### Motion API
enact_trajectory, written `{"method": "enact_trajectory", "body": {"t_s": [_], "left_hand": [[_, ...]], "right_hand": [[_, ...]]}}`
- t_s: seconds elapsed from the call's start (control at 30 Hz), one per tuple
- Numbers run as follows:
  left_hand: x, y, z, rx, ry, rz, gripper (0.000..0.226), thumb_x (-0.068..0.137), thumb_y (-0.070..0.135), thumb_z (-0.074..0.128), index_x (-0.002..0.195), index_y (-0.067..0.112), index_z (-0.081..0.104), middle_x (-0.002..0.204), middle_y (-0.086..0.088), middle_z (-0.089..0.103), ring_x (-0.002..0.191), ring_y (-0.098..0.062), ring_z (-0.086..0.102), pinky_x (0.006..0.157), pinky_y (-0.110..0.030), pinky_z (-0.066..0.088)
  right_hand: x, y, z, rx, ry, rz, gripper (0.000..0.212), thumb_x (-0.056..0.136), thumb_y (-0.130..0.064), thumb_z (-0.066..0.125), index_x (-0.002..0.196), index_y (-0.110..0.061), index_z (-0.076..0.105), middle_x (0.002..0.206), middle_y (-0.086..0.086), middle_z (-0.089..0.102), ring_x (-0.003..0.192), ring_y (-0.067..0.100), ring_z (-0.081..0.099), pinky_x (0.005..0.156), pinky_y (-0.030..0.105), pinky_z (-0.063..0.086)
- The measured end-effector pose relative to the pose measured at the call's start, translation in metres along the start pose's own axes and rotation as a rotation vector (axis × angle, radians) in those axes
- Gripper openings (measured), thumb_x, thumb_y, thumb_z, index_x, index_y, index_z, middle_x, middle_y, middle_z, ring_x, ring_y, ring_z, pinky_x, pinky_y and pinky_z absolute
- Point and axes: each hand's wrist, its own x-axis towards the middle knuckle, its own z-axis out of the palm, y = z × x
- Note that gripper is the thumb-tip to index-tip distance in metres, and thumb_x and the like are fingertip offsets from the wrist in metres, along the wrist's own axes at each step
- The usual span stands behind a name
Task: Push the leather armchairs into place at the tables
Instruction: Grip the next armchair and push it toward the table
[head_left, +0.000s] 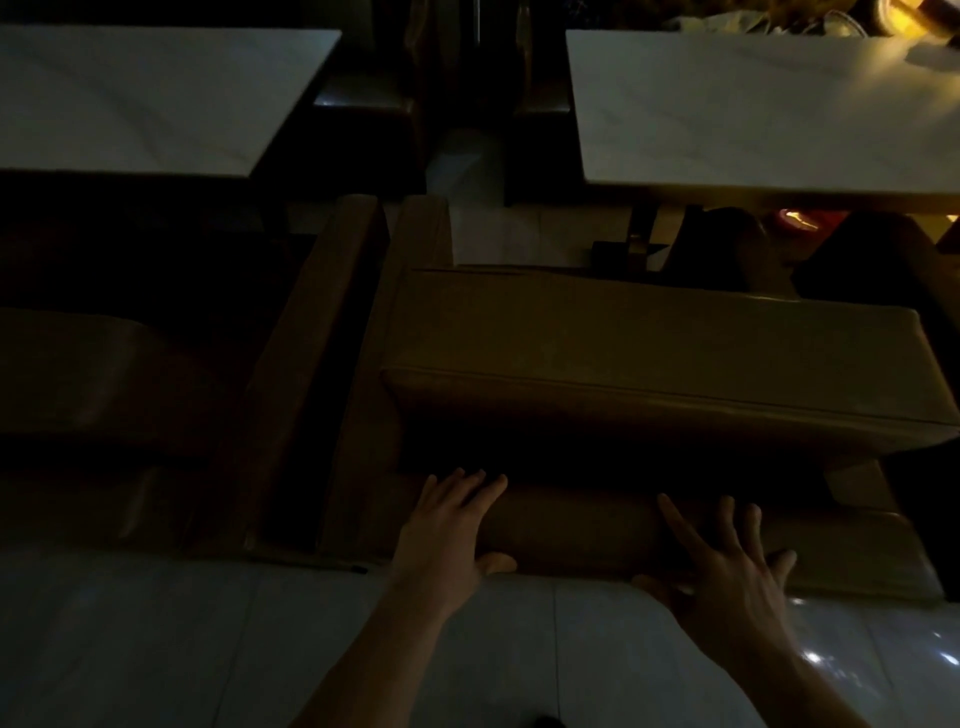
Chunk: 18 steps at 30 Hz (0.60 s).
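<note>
Brown leather armchair (649, 364) stands on the tiled floor (156, 639), short of the near edge of the right table (753, 104). Left hand (447, 540) and right hand (727, 566), apart, fingers spread, lie flat over its backrest top, presumably to shove it forward. Second armchair (291, 374) sits just beside, at the left table (145, 93).

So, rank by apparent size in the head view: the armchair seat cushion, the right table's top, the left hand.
1. Seat cushion and right table top: alike in area; the top runs out of frame and lies farther away, so unranked.
2. Left hand: clearly smallest, though nearest the camera.
</note>
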Motion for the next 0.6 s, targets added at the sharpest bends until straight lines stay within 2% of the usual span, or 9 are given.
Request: {"method": "enact_trajectory", "body": {"t_s": [0.13,0.2,0.33,0.6], "left_hand": [[-0.001,-0.0024,0.0016,-0.008,-0.018,0.004,0.092,0.079,0.068,0.062,0.153,0.044,0.014,0.162,0.014,0.018,0.15,-0.014,0.007,0.124,-0.039,0.003],[0.0005,-0.0029,0.0008,-0.008,-0.031,0.012,0.092,0.079,0.067,0.063,0.153,0.044,0.014,0.162,0.014,0.017,0.15,-0.014,0.006,0.124,-0.039,0.002],[0.0025,-0.0025,0.0006,-0.01,-0.046,0.006,0.093,0.079,0.066,0.064,0.153,0.043,0.013,0.163,0.013,0.016,0.15,-0.014,0.004,0.124,-0.04,0.0],[0.0028,0.0007,-0.001,0.016,-0.057,-0.009,0.094,0.079,0.063,0.066,0.153,0.044,0.012,0.163,0.014,0.016,0.15,-0.014,0.005,0.124,-0.041,0.002]], "right_hand": [[0.0007,0.0011,0.0014,-0.02,-0.014,0.004,0.098,0.073,-0.091,0.03,0.147,-0.052,-0.022,0.165,0.017,-0.01,0.15,0.044,-0.013,0.114,0.071,0.021],[0.0007,0.0003,-0.0001,-0.028,-0.02,-0.001,0.098,0.073,-0.09,0.03,0.149,-0.052,-0.019,0.164,0.017,-0.009,0.15,0.045,-0.013,0.113,0.072,0.021],[0.0024,0.0003,-0.0022,-0.002,-0.055,-0.011,0.099,0.077,-0.088,0.037,0.146,-0.05,-0.023,0.165,0.016,-0.014,0.15,0.046,-0.016,0.114,0.076,0.015],[0.0066,0.0037,0.0025,-0.034,-0.052,-0.015,0.098,0.074,-0.091,0.027,0.14,-0.052,-0.033,0.165,0.016,-0.017,0.149,0.046,-0.018,0.114,0.075,0.017]]}}
